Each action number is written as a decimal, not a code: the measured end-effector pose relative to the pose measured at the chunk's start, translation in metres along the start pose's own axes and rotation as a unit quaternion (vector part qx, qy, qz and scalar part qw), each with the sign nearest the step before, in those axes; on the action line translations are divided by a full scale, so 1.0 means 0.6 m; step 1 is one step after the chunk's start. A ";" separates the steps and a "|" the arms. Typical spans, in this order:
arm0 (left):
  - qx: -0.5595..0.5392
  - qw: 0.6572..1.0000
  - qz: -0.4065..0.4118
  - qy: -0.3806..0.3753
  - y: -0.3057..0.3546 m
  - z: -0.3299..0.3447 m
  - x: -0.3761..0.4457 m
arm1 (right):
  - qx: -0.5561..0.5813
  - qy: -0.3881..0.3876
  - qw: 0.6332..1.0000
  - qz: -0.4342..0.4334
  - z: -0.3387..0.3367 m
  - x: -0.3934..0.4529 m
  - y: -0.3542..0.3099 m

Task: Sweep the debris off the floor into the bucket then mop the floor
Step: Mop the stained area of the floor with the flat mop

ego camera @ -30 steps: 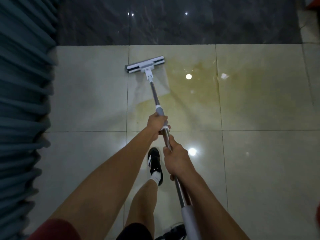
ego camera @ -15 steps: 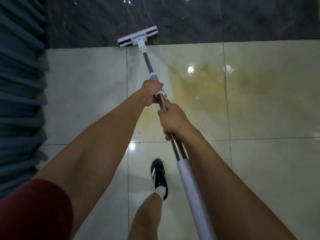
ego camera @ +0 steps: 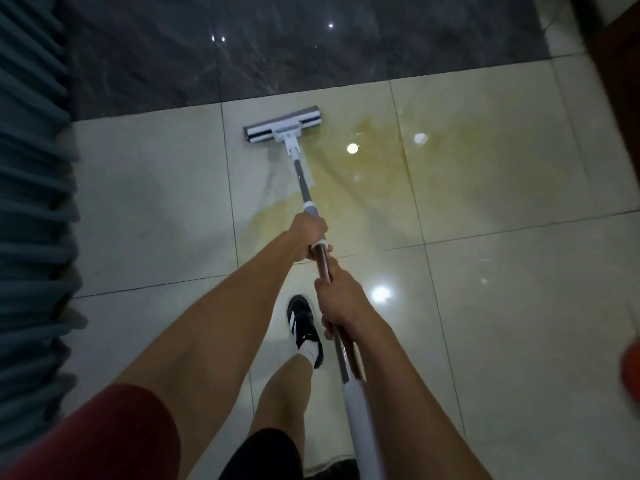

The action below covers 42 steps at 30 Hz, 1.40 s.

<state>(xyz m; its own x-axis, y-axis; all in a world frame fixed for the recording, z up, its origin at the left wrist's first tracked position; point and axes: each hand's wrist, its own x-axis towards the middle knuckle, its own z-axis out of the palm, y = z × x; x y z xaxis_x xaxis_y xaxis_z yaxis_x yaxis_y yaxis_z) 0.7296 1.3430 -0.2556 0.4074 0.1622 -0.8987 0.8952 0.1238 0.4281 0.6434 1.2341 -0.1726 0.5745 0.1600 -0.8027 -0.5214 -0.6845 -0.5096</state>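
A flat mop [ego camera: 313, 202] is held by both hands on its long handle. The left hand [ego camera: 306, 239] is wrapped around the grey-and-white collar farther down the shaft, and the right hand [ego camera: 341, 297] is curled around the metal part just behind it, nearer the body. The mop head [ego camera: 282, 124] is laid flat on the pale tiled floor [ego camera: 519, 306], close to the edge where the dark marble strip [ego camera: 277, 46] begins, and is seen slightly tilted, its right end farther away. A yellowish wet stain [ego camera: 433, 161] is spread over the tiles to the right of the mop head and reaches under the shaft. A black shoe with white stripes [ego camera: 304, 325] is planted on the tile below the hands. Grey-blue pleated curtains [ego camera: 31, 202] are seen along the left edge. No bucket is shown in the view.
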 end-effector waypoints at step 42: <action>0.068 0.996 0.038 -0.040 0.181 0.150 0.127 | 0.065 0.089 0.994 0.015 -0.171 0.155 -0.022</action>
<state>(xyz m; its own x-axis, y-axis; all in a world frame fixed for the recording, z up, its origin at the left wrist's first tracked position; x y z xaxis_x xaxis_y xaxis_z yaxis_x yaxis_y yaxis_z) 0.8740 1.2807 -0.2861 0.4830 0.0859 -0.8714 0.8753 -0.0213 0.4831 0.7686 1.1850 -0.2084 0.6539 0.0044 -0.7565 -0.6107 -0.5872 -0.5313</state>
